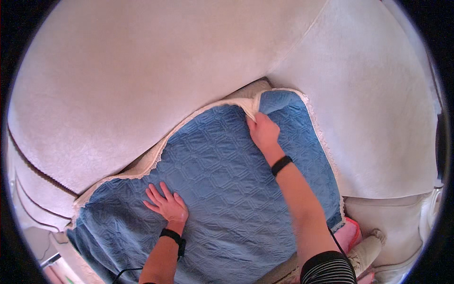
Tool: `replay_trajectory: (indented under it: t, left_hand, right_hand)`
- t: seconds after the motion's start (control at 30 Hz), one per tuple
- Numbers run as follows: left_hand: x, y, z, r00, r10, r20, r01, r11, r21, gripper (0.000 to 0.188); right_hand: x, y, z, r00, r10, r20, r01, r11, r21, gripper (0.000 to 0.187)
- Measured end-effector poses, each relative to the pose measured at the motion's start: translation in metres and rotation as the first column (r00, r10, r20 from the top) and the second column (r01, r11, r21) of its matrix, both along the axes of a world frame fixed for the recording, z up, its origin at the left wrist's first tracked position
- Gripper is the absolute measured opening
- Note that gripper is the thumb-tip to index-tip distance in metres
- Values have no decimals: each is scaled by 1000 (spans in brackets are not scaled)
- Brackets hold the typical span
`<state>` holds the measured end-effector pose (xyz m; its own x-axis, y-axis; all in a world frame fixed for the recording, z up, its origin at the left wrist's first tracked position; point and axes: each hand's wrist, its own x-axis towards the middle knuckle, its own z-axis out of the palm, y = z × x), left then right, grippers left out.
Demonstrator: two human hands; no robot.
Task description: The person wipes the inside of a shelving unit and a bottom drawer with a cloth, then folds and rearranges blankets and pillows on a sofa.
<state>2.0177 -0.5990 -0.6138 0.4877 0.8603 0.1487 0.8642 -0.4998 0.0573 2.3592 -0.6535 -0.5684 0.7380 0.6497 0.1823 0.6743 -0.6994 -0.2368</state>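
Observation:
A blue quilted sofa cover (217, 161) with a cream lace-trimmed border lies over the seat of a pale sofa. My left hand (166, 204) rests flat on its left part, fingers spread. Near the far edge, my right hand (265, 131) is closed on the cover's cream border and pulls up a fold. Beyond that fold the far right corner of the cover shows blue and partly bunched. Wrinkles run across the cover's near left area. Each wrist wears a black band.
The sofa's pale backrest (142, 75) rises along the far side, and another upholstered section (378, 113) stands at the right. A strip of brownish seat (257, 89) shows behind the cover. At lower right are a pink item with a red edge (349, 234) and beige fabric (366, 253).

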Motion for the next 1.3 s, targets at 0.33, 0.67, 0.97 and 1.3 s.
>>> replay_trajectory:
  t: [0.33,0.67,0.97,1.3]
  left_hand:
    - [0,1,10,1000,20,-14,-20,1000,-7,51]
    - [-7,4,10,1000,24,-14,-24,1000,-15,51]
    - [-2,-1,4,1000,7,10,-7,1000,-21,51]
    - [-13,6,3,1000,15,5,-15,1000,-16,52]
  right_hand:
    - [80,66,71,993,109,44,-93,957,-273,25]
    - [72,20,38,963,271,-19,-235,797,-557,25]
    - [117,29,56,995,-90,31,77,955,287,46]
    - [-65,-12,26,951,265,161,-270,963,9,52]
